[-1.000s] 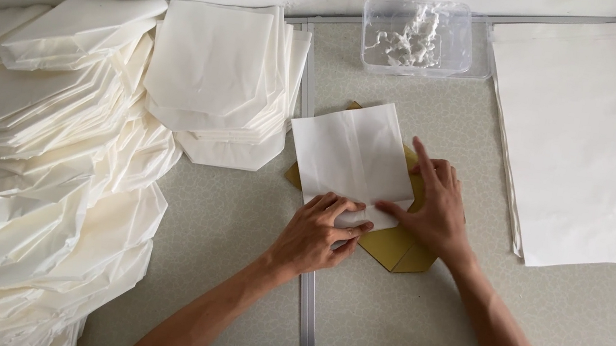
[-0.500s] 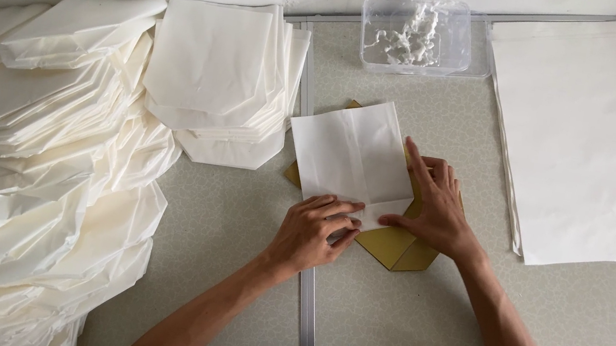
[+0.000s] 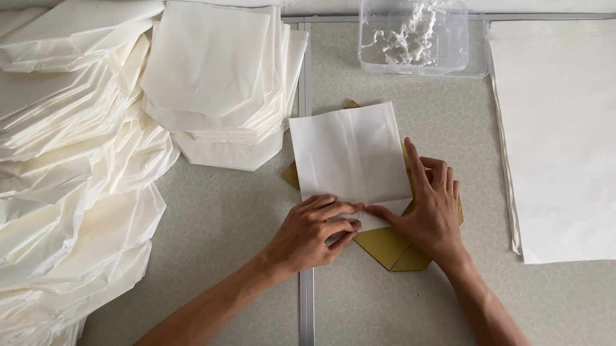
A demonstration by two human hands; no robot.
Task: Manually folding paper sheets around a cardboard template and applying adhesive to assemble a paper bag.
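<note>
A folded white paper sheet (image 3: 351, 155) lies on a yellow-brown cardboard template (image 3: 394, 249) in the middle of the grey table (image 3: 232, 243). My left hand (image 3: 311, 234) presses down on the sheet's near bottom edge with curled fingers. My right hand (image 3: 428, 211) lies flat with fingers spread on the sheet's right side and bottom corner, holding the fold down. The two hands' fingertips almost meet at the bottom fold.
A stack of folded white paper bags (image 3: 216, 78) sits at the back left, and a large heap of them (image 3: 22, 179) fills the left. A clear plastic tub of white paste (image 3: 414, 34) stands at the back. Flat white sheets (image 3: 582, 133) are stacked at right.
Both hands slid a little along the sheet's bottom fold; my left hand moved left and lower on the edge. The sheet stayed on the template.
</note>
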